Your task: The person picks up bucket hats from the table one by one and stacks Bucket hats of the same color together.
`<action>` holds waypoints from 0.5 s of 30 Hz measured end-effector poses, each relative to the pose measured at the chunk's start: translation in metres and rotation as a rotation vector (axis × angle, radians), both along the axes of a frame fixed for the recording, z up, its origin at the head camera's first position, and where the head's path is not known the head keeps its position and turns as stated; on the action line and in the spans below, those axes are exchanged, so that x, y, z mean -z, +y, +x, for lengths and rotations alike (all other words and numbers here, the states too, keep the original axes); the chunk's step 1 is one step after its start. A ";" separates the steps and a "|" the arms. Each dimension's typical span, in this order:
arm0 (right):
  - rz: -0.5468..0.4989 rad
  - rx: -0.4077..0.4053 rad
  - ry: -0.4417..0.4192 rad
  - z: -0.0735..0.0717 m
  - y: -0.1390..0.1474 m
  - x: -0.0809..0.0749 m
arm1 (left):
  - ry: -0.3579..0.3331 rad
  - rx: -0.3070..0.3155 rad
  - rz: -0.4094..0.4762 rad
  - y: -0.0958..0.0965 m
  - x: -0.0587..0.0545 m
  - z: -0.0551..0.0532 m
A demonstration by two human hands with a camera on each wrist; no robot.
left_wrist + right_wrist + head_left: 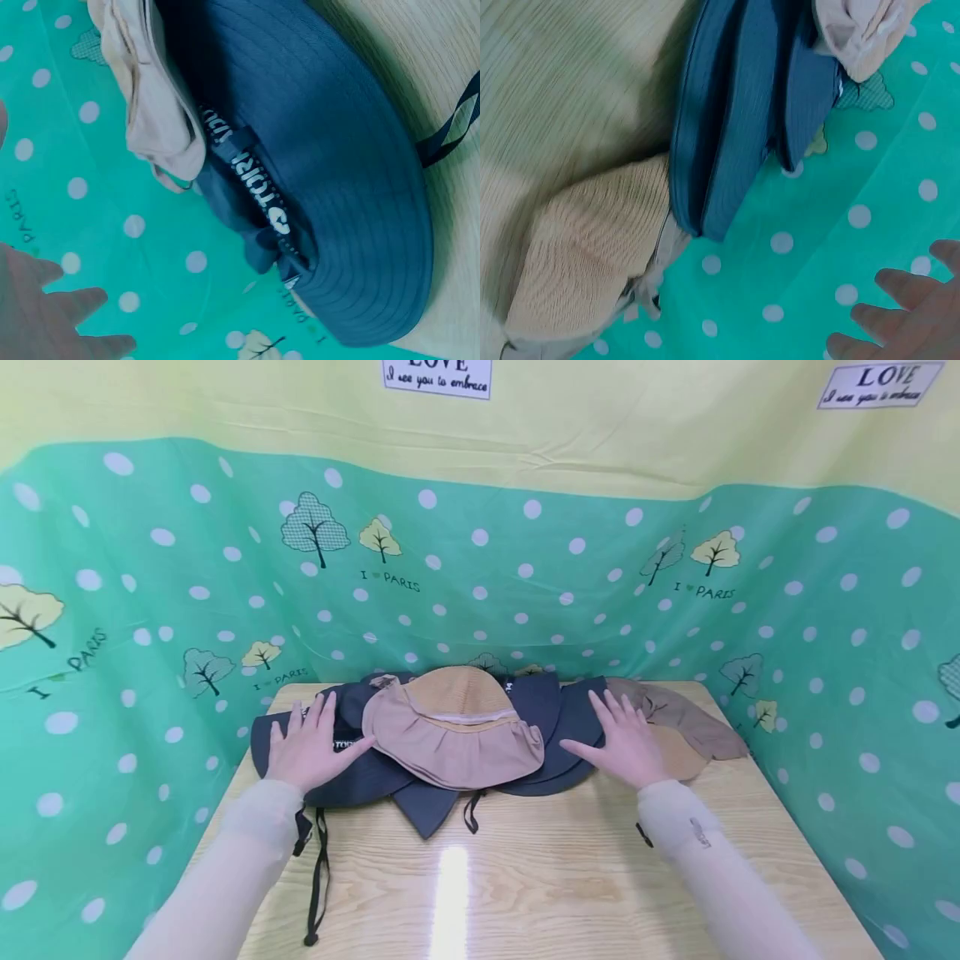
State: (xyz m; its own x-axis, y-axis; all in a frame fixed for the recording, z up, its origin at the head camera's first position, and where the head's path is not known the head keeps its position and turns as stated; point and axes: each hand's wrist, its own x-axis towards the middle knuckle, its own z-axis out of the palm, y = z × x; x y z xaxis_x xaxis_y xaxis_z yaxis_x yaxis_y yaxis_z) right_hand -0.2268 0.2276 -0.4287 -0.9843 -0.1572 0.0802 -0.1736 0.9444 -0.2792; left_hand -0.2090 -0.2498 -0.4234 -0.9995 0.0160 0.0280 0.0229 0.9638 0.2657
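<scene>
Probably at the reaching step, left hand point(311, 752) and right hand point(626, 747) hang wide-fingered by the far hats point(457, 753); gripping one calls for pinching.

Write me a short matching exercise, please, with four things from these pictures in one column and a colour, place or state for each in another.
Things:
1. Middle hat
2. Left hand
3. Table
4. Curtain

Descriptions:
A. Pale wood
B. Fingers spread, holding nothing
C. Green with white dots, yellow above
D. Tan crown and pinkish brim, lying over dark hats

Right pairs: 1-D, 2-B, 3-A, 4-C.
</scene>
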 end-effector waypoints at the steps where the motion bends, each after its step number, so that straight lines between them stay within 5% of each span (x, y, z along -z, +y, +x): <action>1: -0.005 -0.004 0.000 -0.002 -0.003 0.002 | -0.007 -0.002 0.005 0.000 0.002 -0.002; 15: -0.193 0.005 -0.096 -0.020 -0.044 0.030 | -0.006 -0.029 0.117 0.008 0.030 -0.039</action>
